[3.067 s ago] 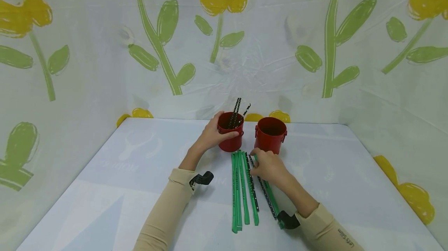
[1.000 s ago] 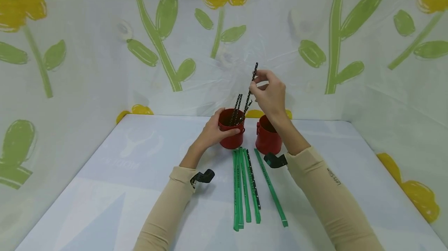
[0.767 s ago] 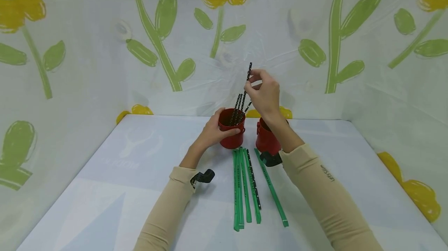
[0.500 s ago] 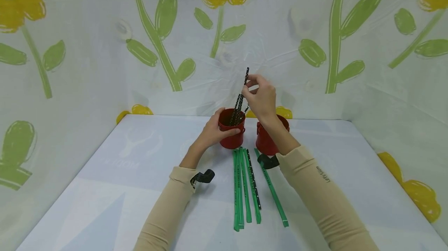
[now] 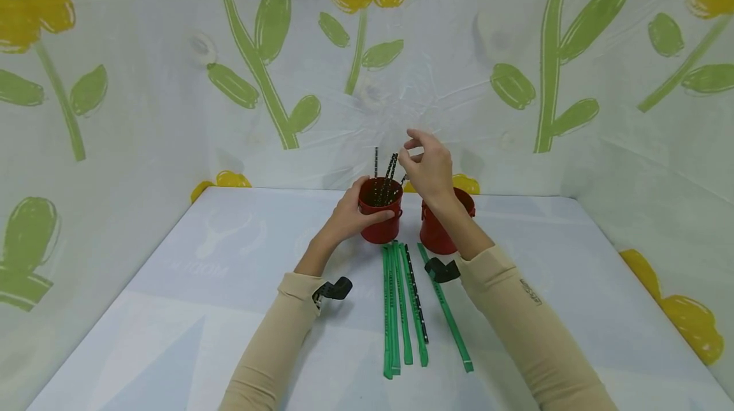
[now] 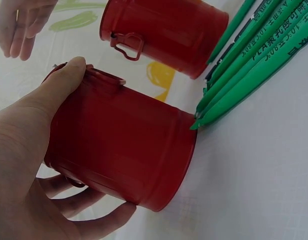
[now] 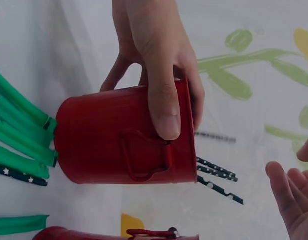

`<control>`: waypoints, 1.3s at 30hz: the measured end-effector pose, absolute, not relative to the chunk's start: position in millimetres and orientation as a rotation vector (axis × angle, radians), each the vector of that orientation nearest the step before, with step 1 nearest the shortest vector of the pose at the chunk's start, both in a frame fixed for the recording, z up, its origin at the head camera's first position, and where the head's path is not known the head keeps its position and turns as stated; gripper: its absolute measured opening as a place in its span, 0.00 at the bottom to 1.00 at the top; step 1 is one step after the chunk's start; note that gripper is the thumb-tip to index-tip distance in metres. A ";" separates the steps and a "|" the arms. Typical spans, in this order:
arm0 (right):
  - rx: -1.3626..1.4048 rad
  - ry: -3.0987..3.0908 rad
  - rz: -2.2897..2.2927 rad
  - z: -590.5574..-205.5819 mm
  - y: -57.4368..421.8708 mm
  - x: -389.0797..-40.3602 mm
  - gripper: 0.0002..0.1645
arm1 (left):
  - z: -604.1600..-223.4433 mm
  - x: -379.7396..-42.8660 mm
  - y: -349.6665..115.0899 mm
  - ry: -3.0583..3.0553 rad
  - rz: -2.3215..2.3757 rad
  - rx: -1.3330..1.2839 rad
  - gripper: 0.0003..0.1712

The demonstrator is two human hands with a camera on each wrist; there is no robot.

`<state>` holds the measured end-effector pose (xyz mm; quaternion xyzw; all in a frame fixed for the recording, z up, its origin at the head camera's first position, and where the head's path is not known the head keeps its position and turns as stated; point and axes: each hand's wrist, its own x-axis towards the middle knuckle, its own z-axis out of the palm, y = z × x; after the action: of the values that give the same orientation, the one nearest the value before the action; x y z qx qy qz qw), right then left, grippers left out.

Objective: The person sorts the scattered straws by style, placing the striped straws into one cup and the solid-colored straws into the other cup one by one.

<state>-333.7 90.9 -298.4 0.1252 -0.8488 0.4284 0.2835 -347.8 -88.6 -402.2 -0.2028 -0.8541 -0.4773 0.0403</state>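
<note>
Booth (image 5: pixel 155 92) of flower-print sheeting (image 5: pixel 447 48)

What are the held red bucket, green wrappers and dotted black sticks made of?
Red bucket: probably painted metal; smooth sheen, wire loop. Green wrappers: perhaps thin plastic film; slightly glossy, flattened ends. Dotted black sticks: plastic or coated paper; smooth, straight look leaves it open.

Left sleeve (image 5: pixel 266 341): beige, long, close-fitting, lightly creased along my forearm, ending in a broad cuff (image 5: pixel 301 287). Right sleeve (image 5: pixel 536 334): same beige cloth, same cut; small dark lettering (image 5: pixel 531 292) runs along it, too blurred to read. Black camera mount (image 5: pixel 335 288) at my left cuff, stubby, bent like an elbow. Matching black unit (image 5: pixel 442 269) at my right. Left hand (image 5: pixel 351 212) and right hand (image 5: pixel 431 165) bare.
</note>
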 end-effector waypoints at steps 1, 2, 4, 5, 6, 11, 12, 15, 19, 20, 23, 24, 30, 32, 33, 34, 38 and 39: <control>0.340 -2.279 1.154 -299.7 92.2 -332.5 0.24 | -402.0 -347.8 -88.6 -2.618 -1.463 -0.620 0.53; 0.343 -2.284 1.153 -301.1 93.6 -331.2 0.23 | -402.0 -347.8 -88.7 -2.619 -1.461 -0.619 0.53; 0.349 -2.304 1.146 -304.8 96.7 -328.5 0.23 | -402.1 -347.9 -88.8 -2.620 -1.459 -0.618 0.53; 0.356 -2.312 1.144 -307.0 98.4 -327.2 0.22 | -402.2 -347.9 -88.9 -2.623 -1.456 -0.615 0.53; 0.362 -2.323 1.146 -309.4 100.1 -325.7 0.22 | -402.3 -348.0 -89.0 -2.625 -1.452 -0.614 0.54; 0.412 -2.361 1.182 -322.3 107.7 -316.8 0.20 | -402.5 -348.3 -89.1 -2.642 -1.429 -0.604 0.54; 0.422 -2.368 1.190 -324.7 108.9 -314.4 0.20 | -402.3 -348.1 -89.2 -2.645 -1.424 -0.601 0.54; 0.446 -2.395 1.177 -330.3 112.9 -307.2 0.20 | -401.4 -347.5 -89.3 -2.647 -1.417 -0.593 0.55; 0.458 -2.452 1.119 -335.5 117.2 -298.0 0.20 | -400.9 -346.4 -89.4 -2.648 -1.413 -0.593 0.55; 0.465 -2.462 1.100 -336.6 117.9 -296.1 0.20 | -400.8 -346.2 -89.4 -2.649 -1.413 -0.593 0.55; 0.471 -2.485 1.057 -338.9 120.0 -289.9 0.20 | -401.1 -345.7 -89.4 -2.654 -1.408 -0.583 0.55; 0.472 -2.490 1.046 -339.5 120.5 -287.9 0.20 | -401.0 -345.8 -89.3 -2.658 -1.405 -0.580 0.56; 0.473 -2.525 0.991 -346.6 123.6 -275.9 0.20 | -402.0 -346.4 -88.8 -2.657 -1.398 -0.582 0.55; 0.466 -2.536 0.979 -349.7 124.3 -272.4 0.20 | -402.2 -346.6 -88.8 -2.654 -1.397 -0.585 0.55; 0.468 -2.540 0.972 -351.7 124.8 -271.1 0.20 | -402.3 -346.8 -88.8 -2.652 -1.400 -0.587 0.55; 0.474 -2.543 0.971 -353.8 125.3 -269.9 0.20 | -402.5 -346.9 -88.8 -2.650 -1.401 -0.589 0.55; 0.499 -2.567 0.938 -364.0 127.3 -267.4 0.20 | -403.4 -346.8 -88.9 -2.643 -1.408 -0.592 0.55; 0.497 -2.576 0.932 -366.5 127.7 -267.1 0.19 | -403.6 -346.7 -89.0 -2.643 -1.412 -0.593 0.55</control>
<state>-267.1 127.7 -366.5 0.1755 -0.9106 0.3294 0.1776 -346.7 -89.0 -403.6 -0.1940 -0.8644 -0.4618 0.0434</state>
